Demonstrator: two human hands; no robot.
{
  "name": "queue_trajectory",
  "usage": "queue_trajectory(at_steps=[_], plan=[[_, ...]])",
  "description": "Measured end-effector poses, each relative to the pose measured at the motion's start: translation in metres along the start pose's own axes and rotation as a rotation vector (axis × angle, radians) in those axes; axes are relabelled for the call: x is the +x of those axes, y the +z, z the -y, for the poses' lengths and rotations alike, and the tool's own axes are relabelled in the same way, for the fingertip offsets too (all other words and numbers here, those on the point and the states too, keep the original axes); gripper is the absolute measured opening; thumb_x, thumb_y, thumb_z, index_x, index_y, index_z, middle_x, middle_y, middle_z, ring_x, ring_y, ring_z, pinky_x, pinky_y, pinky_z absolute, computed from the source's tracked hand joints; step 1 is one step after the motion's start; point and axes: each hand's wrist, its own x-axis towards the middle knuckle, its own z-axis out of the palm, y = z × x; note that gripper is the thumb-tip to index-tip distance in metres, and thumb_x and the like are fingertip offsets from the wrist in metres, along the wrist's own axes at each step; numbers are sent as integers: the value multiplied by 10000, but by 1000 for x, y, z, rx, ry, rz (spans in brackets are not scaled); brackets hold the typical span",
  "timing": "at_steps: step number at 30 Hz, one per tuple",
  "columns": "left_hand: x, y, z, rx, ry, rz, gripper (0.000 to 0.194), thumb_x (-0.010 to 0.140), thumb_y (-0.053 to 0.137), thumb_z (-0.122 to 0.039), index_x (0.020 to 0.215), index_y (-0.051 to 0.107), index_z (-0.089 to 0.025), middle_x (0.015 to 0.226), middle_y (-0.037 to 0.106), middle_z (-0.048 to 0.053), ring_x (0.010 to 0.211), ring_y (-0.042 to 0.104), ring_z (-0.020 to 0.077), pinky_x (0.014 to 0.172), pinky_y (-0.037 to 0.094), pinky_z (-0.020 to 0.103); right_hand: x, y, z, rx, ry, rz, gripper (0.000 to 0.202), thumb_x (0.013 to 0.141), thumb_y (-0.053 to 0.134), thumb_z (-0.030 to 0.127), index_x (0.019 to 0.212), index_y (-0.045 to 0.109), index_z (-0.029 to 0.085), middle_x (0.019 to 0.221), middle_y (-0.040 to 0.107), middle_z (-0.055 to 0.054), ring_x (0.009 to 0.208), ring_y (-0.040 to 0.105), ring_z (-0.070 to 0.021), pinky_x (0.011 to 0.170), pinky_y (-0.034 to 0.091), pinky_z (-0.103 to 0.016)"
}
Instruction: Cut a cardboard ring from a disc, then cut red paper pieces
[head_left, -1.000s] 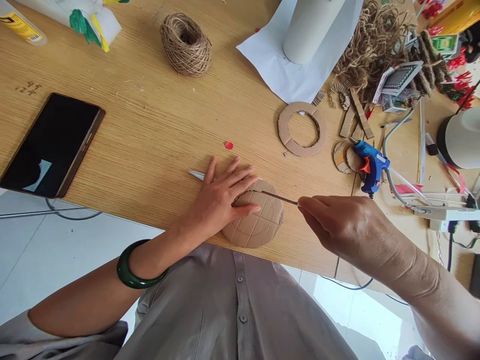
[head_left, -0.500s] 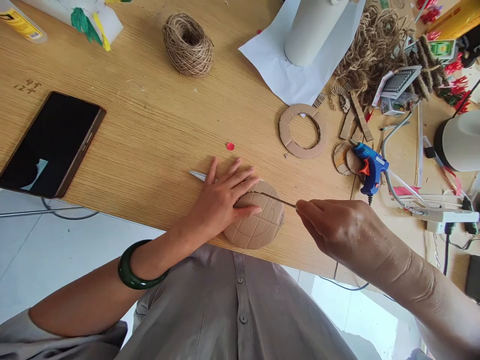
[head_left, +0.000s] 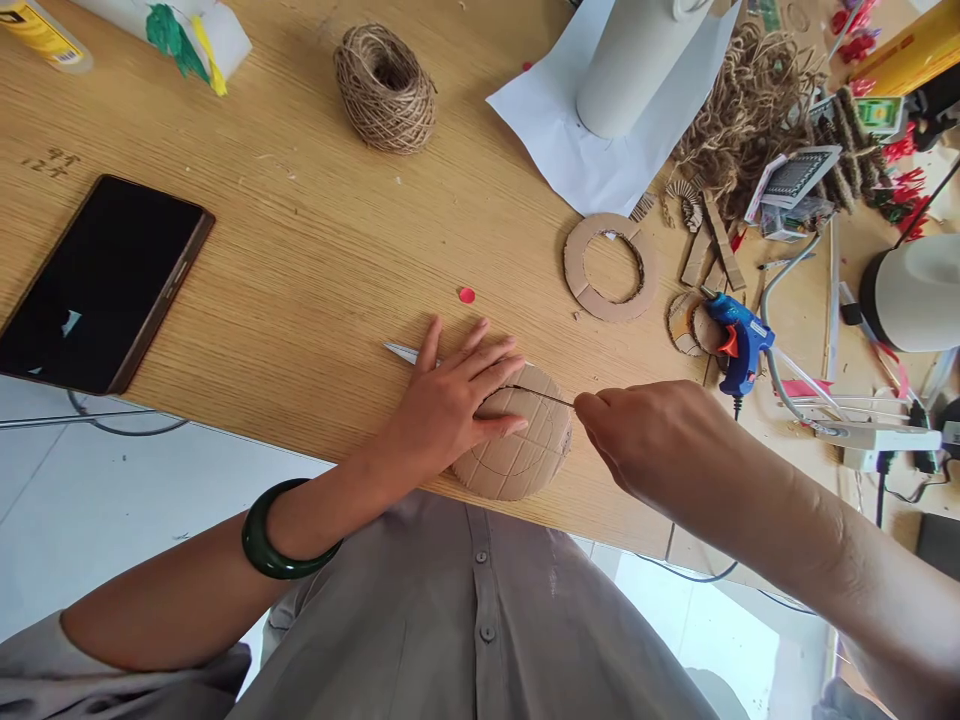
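left hand spread on cardboard disc, by edge of table | right hand pinching thin tool, far end at disc's curved slit | risk: tool may skid into left hand if forced, disc may swivel if pressure eases

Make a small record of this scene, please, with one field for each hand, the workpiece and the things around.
Left hand: spread on the disc
Right hand: gripping a thin tool that reaches over the disc
Disc: cardboard, with a drawn curve and a dark slit
Beyond hands: red dot, ring, twine
Picture right: glue gun
Picture left: tablet, screen dark
Surface: wooden table
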Motion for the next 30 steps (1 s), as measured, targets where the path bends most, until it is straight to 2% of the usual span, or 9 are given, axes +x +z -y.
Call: queue_trajectory(at_steps=[3,5,8,11,16,18,20,24,30], plan=[[0,-4,2,-43,-8,47,575,897,599,-528,1379,511,-229,1471,532,69,1461,329,298,1226,62,584,-7,4,-4,-5,18,-109,231,775,442,-12,650,492,177,517,430,27,467,231,-100,475,122,-265],[-1,-8,5,-112,-21,68,696,881,579,-588,1448,425,-214,1504,490,95,1466,323,283,1231,63,566,-13,5,-7,-9,23,-169,229,807,440,-3,673,494,175,540,441,27,479,279,-101,488,128,-269],[-1,-13,7,-195,-44,63,901,838,569,-663,1536,248,-193,1540,426,147,1469,315,281,1231,124,541,-19,8,-10,-15,48,-200,224,834,448,21,676,492,173,548,432,29,491,304,-102,497,124,-273],[1,-19,6,-191,-16,21,964,814,574,-686,1556,187,-207,1544,415,160,1466,316,302,1219,188,537,-20,14,-10,-5,76,-203,229,837,442,25,669,495,171,534,413,31,485,295,-103,495,111,-274],[4,-22,0,-126,57,-48,927,830,583,-655,1547,214,-198,1493,485,165,1424,396,312,1210,213,558,-15,24,-8,30,94,-227,221,833,445,26,687,534,166,542,457,27,485,319,-104,497,116,-276],[4,-18,0,-111,77,-43,906,836,597,-637,1535,245,-180,1483,498,163,1424,395,311,1211,208,565,-14,25,-6,52,104,-212,225,838,441,28,691,545,163,549,478,22,488,331,-106,499,121,-277],[3,-12,1,-87,92,-24,803,867,608,-580,1504,322,-183,1479,508,145,1429,389,305,1216,190,570,-13,25,-5,75,116,-195,227,845,438,31,696,551,161,554,493,17,492,339,-109,501,127,-280],[3,-3,1,-57,51,-8,526,921,599,-439,1388,499,-220,1440,561,92,1410,425,277,1219,205,547,-12,25,-1,92,133,-194,221,853,459,31,701,553,161,561,507,18,489,347,-111,498,137,-282],[6,-4,-2,-60,-24,3,492,886,649,-436,1328,555,-241,1415,585,67,1390,451,271,1206,246,523,-21,21,-1,68,126,-278,258,844,439,-8,677,531,166,558,480,24,479,340,-111,493,151,-283]])
